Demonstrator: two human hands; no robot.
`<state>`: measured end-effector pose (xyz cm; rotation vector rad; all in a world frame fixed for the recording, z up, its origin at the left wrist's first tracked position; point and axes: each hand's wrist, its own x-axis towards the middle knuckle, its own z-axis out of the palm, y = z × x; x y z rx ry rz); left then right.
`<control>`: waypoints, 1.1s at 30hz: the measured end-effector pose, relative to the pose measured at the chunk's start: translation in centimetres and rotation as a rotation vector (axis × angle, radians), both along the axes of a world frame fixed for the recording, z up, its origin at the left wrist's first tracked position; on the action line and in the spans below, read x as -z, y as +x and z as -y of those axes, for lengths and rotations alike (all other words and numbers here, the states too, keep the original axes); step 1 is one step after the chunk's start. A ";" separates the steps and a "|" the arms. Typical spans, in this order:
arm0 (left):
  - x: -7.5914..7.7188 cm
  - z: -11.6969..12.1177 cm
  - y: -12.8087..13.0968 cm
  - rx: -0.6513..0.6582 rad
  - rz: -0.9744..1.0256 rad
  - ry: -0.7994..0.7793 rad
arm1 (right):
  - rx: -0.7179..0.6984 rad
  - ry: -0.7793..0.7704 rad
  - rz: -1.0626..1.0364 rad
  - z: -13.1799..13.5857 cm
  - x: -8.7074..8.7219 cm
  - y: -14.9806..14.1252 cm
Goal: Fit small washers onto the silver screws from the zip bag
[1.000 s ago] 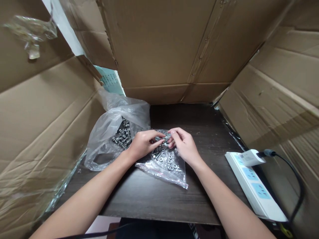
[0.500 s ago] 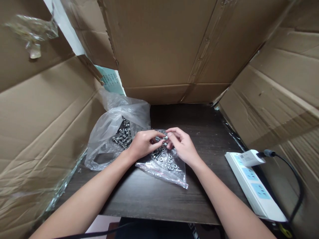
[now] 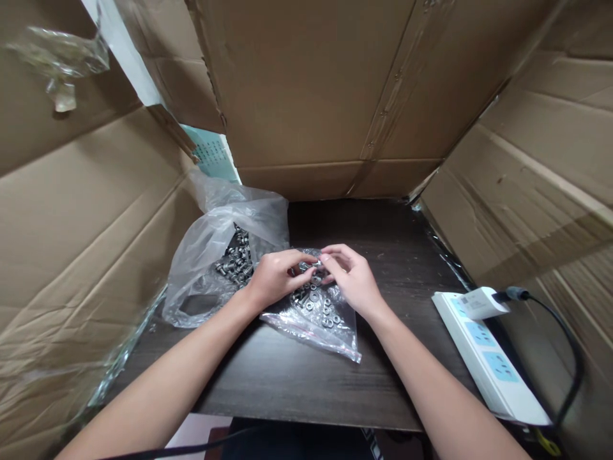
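My left hand (image 3: 274, 276) is closed in a pinch, thumb and forefinger on a small shiny bolt (image 3: 316, 263). From the other side, the fingertips of my right hand (image 3: 353, 278) close on the same bolt; whether a nut or washer is on it is too small to make out. Both hands are just above a clear zip bag (image 3: 311, 335) lying flat on the table. Loose nuts and washers (image 3: 327, 313) lie on the bag, partly covered by my fingers. Left of my left hand, a larger translucent plastic bag (image 3: 201, 255) gapes around a pile of bolts (image 3: 237, 262).
Cardboard walls (image 3: 311, 96) enclose the dark wooden table (image 3: 306, 393) at the back and both sides. A white power strip (image 3: 493, 358) with a plugged-in adapter (image 3: 483, 303) and black cable lies at the right. A pale green printed sheet (image 3: 213, 153) shows behind the large bag.
My right fingers have shifted slightly around the bolt, and less of its bright metal shows between my hands. The bags and my arms stay almost where they were.
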<state>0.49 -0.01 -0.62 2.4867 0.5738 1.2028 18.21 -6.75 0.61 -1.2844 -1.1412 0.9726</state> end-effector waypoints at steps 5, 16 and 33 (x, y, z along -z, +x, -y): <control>0.3 -0.1 0.1 -0.002 0.004 0.030 | -0.102 -0.011 -0.075 -0.2 0.0 0.2; 0.4 -0.1 0.0 0.002 -0.006 0.003 | -0.107 0.012 -0.027 0.0 0.0 0.3; 0.3 0.0 -0.1 0.026 -0.029 -0.016 | -0.033 0.012 0.101 0.1 0.0 0.4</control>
